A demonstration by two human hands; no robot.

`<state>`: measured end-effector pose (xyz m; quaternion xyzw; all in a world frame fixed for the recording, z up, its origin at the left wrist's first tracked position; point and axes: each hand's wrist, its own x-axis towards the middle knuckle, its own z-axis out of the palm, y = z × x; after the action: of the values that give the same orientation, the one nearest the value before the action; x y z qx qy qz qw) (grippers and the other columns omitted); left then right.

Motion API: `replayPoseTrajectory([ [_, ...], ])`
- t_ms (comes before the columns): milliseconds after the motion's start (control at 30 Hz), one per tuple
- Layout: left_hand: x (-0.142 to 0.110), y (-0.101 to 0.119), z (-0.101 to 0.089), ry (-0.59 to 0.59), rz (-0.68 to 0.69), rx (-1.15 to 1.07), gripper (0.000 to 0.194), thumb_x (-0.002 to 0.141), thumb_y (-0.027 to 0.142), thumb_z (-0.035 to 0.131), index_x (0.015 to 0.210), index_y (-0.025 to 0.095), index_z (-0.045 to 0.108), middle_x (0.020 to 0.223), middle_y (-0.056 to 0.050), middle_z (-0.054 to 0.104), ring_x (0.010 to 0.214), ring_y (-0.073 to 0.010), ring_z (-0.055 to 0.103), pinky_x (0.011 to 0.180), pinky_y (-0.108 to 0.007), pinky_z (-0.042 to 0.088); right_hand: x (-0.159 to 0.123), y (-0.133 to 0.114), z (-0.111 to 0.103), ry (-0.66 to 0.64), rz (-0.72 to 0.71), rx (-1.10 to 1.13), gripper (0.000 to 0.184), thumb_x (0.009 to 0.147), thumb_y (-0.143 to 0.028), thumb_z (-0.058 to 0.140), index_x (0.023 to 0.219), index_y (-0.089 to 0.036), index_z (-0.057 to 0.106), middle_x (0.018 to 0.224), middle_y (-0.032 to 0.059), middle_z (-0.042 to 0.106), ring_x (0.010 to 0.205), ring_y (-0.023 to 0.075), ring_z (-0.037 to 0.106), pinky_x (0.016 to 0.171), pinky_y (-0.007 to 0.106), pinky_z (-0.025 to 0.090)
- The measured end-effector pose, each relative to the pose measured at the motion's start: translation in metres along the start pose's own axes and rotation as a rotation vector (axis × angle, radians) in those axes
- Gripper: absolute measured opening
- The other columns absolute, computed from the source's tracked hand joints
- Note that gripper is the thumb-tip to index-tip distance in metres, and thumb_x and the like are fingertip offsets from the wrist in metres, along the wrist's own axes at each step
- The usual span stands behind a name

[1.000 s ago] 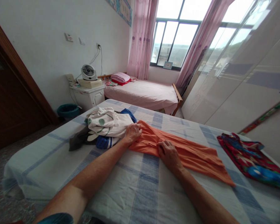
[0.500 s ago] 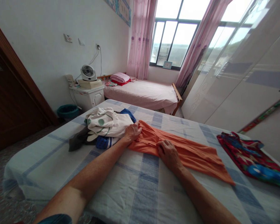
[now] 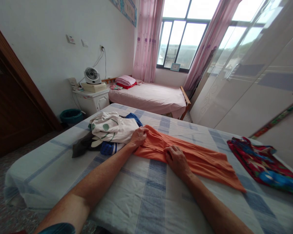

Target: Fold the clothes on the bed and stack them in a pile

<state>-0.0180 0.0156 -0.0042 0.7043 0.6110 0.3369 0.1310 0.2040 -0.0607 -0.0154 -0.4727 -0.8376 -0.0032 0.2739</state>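
An orange garment (image 3: pixel 197 157) lies stretched across a bed with a blue-and-white checked sheet (image 3: pixel 146 195). My left hand (image 3: pixel 138 136) is closed on the garment's far left end, next to a heap of clothes. My right hand (image 3: pixel 175 158) rests on the garment's near edge around its middle, fingers curled and pinching the fabric.
A heap of white, green-dotted, blue and grey clothes (image 3: pixel 107 133) sits left of the orange garment. A red and blue patterned cloth (image 3: pixel 258 161) lies at the right. Beyond stand a pink bed (image 3: pixel 151 97), a white nightstand with a fan (image 3: pixel 92 76), a teal bin (image 3: pixel 70 115) and a wardrobe (image 3: pixel 246 81).
Both hands stay on the orange garment. The left hand has gathered the cloth's end a little tighter. Otherwise almost nothing has shifted.
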Motion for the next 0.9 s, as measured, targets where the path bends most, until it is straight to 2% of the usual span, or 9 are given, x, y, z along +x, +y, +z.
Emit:
replayPoseTrajectory([
  [100,-0.003,-0.001,-0.001,-0.001,0.047,0.095,0.03,0.082,0.011,0.045,0.097,0.02,0.069,0.096,-0.004,0.064,0.088,-0.0152,0.061,0.083,-0.023,0.046,0.0,0.0,0.0,-0.002,0.003,-0.002,0.015,0.087,-0.019,0.045,0.09,-0.02,0.059,0.091,0.005,0.059,0.09,0.0189,0.051,0.084,0.032,0.038],
  [233,-0.01,0.007,-0.008,0.015,0.089,0.295,0.032,0.085,0.01,0.039,0.102,0.018,0.064,0.11,-0.009,0.058,0.095,-0.0187,0.058,0.087,-0.03,0.046,0.0,0.001,0.0,0.005,-0.004,-0.003,0.015,0.087,-0.018,0.045,0.09,-0.021,0.059,0.09,0.0049,0.059,0.09,0.0189,0.051,0.083,0.032,0.038],
  [367,-0.019,0.029,-0.005,0.062,0.318,0.32,0.032,0.086,0.01,0.039,0.109,0.017,0.06,0.126,-0.012,0.051,0.117,-0.0219,0.047,0.102,-0.036,0.037,0.001,0.0,0.0,0.009,-0.013,-0.009,0.015,0.087,-0.018,0.044,0.09,-0.021,0.059,0.089,0.005,0.06,0.089,0.0189,0.051,0.083,0.032,0.039],
  [433,-0.023,0.039,0.004,0.035,0.452,0.284,0.032,0.089,0.014,0.038,0.112,0.018,0.059,0.133,-0.011,0.048,0.124,-0.0206,0.042,0.106,-0.036,0.033,0.001,0.0,0.0,0.012,-0.012,-0.018,0.015,0.087,-0.018,0.044,0.089,-0.021,0.059,0.089,0.0052,0.059,0.088,0.019,0.051,0.082,0.032,0.039],
  [500,-0.027,0.043,0.016,-0.025,0.518,0.261,0.032,0.09,0.017,0.038,0.115,0.018,0.058,0.136,-0.01,0.046,0.128,-0.0201,0.038,0.108,-0.036,0.03,0.001,0.0,0.001,0.017,-0.01,-0.026,0.015,0.087,-0.019,0.044,0.088,-0.02,0.059,0.088,0.0052,0.059,0.087,0.0187,0.051,0.082,0.032,0.039],
  [600,-0.031,0.041,0.03,-0.141,0.489,0.259,0.034,0.092,0.025,0.037,0.121,0.021,0.055,0.136,-0.008,0.048,0.13,-0.0203,0.037,0.109,-0.039,0.027,0.0,-0.001,0.001,0.026,-0.013,-0.017,0.015,0.087,-0.019,0.045,0.086,-0.021,0.059,0.086,0.0046,0.06,0.085,0.018,0.052,0.081,0.031,0.04],
  [700,-0.031,0.035,0.035,-0.193,0.428,0.29,0.041,0.091,0.037,0.039,0.128,0.022,0.05,0.138,-0.007,0.046,0.132,-0.0229,0.035,0.109,-0.042,0.024,0.001,0.0,-0.005,0.062,0.007,-0.007,0.015,0.087,-0.018,0.045,0.087,-0.022,0.059,0.088,0.0043,0.061,0.086,0.0175,0.053,0.082,0.031,0.041],
  [800,-0.03,0.032,0.034,-0.208,0.409,0.328,0.051,0.087,0.049,0.044,0.131,0.023,0.047,0.142,-0.008,0.041,0.134,-0.0263,0.03,0.11,-0.045,0.022,0.003,0.008,-0.012,0.12,0.046,-0.046,0.018,0.086,-0.019,0.046,0.099,-0.021,0.06,0.102,0.0058,0.062,0.098,0.0182,0.054,0.088,0.033,0.041],
  [900,-0.03,0.033,0.033,-0.221,0.409,0.342,0.057,0.086,0.056,0.041,0.132,0.024,0.046,0.143,-0.009,0.04,0.135,-0.027,0.03,0.11,-0.046,0.021,0.0,0.031,-0.017,0.129,0.117,-0.138,0.031,0.087,-0.024,0.047,0.117,-0.019,0.056,0.122,0.0096,0.057,0.116,0.0211,0.048,0.098,0.038,0.036],
])
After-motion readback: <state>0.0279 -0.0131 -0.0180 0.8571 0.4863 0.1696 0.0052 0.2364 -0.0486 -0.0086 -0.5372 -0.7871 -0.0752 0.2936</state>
